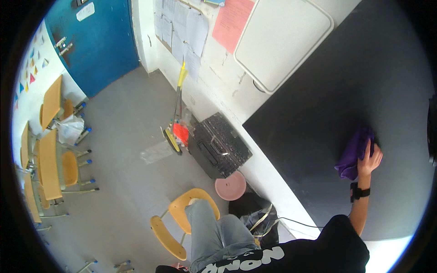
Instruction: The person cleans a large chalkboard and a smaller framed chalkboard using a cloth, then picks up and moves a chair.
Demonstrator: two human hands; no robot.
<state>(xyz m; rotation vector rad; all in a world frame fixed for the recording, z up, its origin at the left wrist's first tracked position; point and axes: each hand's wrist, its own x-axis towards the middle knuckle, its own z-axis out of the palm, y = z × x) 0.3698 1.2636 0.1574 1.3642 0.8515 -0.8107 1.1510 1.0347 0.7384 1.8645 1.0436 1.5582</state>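
Note:
My right hand [369, 160] presses a folded purple cloth [353, 157] flat against a large dark blackboard [307, 136]. The fingers lie over the cloth's right side, and part of the cloth hangs loose to the left of the hand. A black band with a small device [359, 192] is strapped round that wrist. My left hand is out of view; only some black clothing shows at the bottom edge. One foot, in grey jeans, is on the seat of a yellow wooden chair [193, 204].
Below the board are a black cabinet [218, 146], a pink basin [230, 186] and a black bag [269, 225]; a cable [300, 223] runs past it. A yellow broom [172, 140] stands by a red dustpan [181, 133]. Desks [50, 163] line the left side, near a blue door [99, 44].

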